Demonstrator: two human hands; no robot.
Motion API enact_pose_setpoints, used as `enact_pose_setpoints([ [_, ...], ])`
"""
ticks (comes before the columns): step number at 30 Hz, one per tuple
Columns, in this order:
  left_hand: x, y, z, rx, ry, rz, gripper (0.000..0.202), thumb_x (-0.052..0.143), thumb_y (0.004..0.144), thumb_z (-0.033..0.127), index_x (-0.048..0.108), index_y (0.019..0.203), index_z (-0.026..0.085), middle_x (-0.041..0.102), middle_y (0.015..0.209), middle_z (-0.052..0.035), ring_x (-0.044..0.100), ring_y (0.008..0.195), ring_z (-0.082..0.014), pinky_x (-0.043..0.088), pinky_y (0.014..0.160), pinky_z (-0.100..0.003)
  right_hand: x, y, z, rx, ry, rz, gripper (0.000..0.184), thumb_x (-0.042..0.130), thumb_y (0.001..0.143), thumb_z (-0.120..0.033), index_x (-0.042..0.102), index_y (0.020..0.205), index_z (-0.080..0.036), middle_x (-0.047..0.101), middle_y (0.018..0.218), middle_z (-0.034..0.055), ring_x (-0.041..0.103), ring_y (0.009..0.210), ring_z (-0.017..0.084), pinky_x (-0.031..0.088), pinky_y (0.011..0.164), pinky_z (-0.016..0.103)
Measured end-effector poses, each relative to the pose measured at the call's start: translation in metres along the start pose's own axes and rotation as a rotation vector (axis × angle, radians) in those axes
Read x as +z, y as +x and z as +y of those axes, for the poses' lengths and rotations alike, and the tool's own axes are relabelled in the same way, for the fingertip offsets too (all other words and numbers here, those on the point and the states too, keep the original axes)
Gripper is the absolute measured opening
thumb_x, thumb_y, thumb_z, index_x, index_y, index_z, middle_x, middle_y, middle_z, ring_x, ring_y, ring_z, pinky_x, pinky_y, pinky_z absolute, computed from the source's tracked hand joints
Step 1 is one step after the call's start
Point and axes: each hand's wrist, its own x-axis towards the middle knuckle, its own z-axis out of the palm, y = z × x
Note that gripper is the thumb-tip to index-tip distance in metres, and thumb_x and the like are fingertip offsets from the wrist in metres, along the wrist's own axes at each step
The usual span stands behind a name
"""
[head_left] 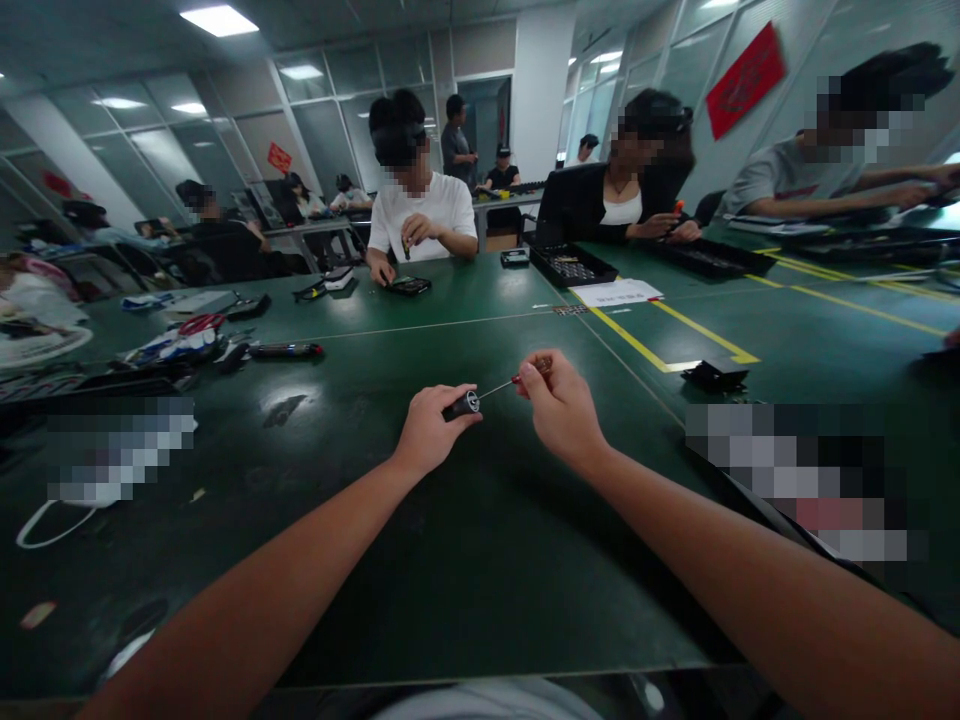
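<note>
Fingers (453, 391) around black cylinder (459, 407), slim metal-shafted screwdriver (516, 380)

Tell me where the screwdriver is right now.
In the head view, the screwdriver is just right of centre, held in the right hand, its shaft pointing toward the black cylinder in the left hand.

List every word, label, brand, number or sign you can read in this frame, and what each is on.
No text is readable.
White sheet on the table: print too small and blurred.
Large red wall sign: any characters too faint.
Smaller red wall sign: too blurred.
Black cylinder in the left hand: white marks on its end; cannot tell whether they are lettering.
</note>
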Motion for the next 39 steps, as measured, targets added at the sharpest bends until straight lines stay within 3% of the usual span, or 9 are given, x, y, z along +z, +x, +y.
enact_pose_setpoints([
  [15,-0.001,0.001,0.003,-0.068,-0.009,-0.036,0.039,0.075,0.085,0.033,0.068,0.123,0.026,0.071,0.107,-0.0045,0.061,0.101,-0.0253,0.046,0.095,-0.043,-0.002,0.002,-0.006,-0.015,-0.099,0.107,0.016,0.049,0.095,-0.036,0.055,0.089,-0.024,0.065,0.078,0.0019,0.062,0.073,0.021,0.043,0.07,0.036],
  [22,0.002,0.001,-0.001,-0.081,-0.14,0.069,0.034,0.07,0.088,0.032,0.067,0.12,0.021,0.068,0.118,-0.0078,0.061,0.111,-0.0252,0.046,0.1,-0.041,-0.003,0.002,-0.008,-0.012,-0.07,0.125,0.014,0.049,0.095,-0.035,0.054,0.09,-0.024,0.065,0.079,0.0022,0.061,0.073,0.02,0.043,0.071,0.036],
  [26,-0.002,0.001,0.003,-0.175,-0.294,0.134,0.043,0.058,0.094,0.034,0.055,0.134,0.019,0.065,0.121,-0.01,0.061,0.111,-0.0238,0.045,0.102,-0.041,-0.003,0.002,-0.007,-0.013,-0.068,0.115,0.015,0.049,0.096,-0.036,0.055,0.091,-0.024,0.063,0.077,0.0015,0.06,0.072,0.019,0.043,0.07,0.035],
  [28,-0.006,0.002,0.003,-0.206,-0.401,0.115,0.042,0.049,0.096,0.032,0.051,0.136,0.02,0.065,0.118,-0.0094,0.063,0.104,-0.0213,0.048,0.096,-0.038,-0.003,0.002,-0.007,-0.012,-0.067,0.111,0.015,0.049,0.096,-0.036,0.055,0.091,-0.024,0.063,0.077,0.0011,0.06,0.072,0.019,0.042,0.07,0.035],
  [30,-0.013,0.005,0.004,-0.238,-0.468,0.076,0.034,0.043,0.096,0.03,0.055,0.126,0.02,0.066,0.107,-0.0079,0.063,0.091,-0.0188,0.051,0.083,-0.034,-0.003,0.002,-0.007,-0.005,-0.06,0.106,0.016,0.048,0.096,-0.037,0.055,0.091,-0.023,0.063,0.076,0.001,0.06,0.072,0.019,0.043,0.069,0.035],
  [33,-0.023,0.01,0.007,-0.284,-0.363,-0.025,0.025,0.053,0.091,0.036,0.059,0.11,0.02,0.064,0.087,-0.0044,0.061,0.073,-0.0176,0.048,0.067,-0.03,-0.003,0.003,-0.007,-0.001,-0.056,0.098,0.016,0.048,0.096,-0.037,0.055,0.091,-0.023,0.064,0.077,0.0013,0.06,0.072,0.019,0.043,0.07,0.035],
  [35,-0.029,0.014,0.011,-0.283,-0.204,-0.112,0.026,0.062,0.087,0.039,0.062,0.104,0.02,0.065,0.082,-0.0042,0.061,0.071,-0.0186,0.048,0.066,-0.031,-0.003,0.003,-0.008,-0.004,-0.057,0.091,0.016,0.048,0.096,-0.037,0.055,0.091,-0.024,0.064,0.078,0.0016,0.061,0.073,0.019,0.043,0.07,0.035],
  [39,-0.031,0.02,0.014,-0.238,-0.002,-0.242,0.018,0.062,0.087,0.031,0.068,0.1,0.019,0.07,0.092,-0.0088,0.066,0.081,-0.0225,0.051,0.072,-0.034,-0.004,0.002,-0.008,-0.008,-0.055,0.075,0.017,0.047,0.097,-0.038,0.055,0.092,-0.024,0.063,0.077,0.0012,0.06,0.072,0.019,0.043,0.068,0.034],
])
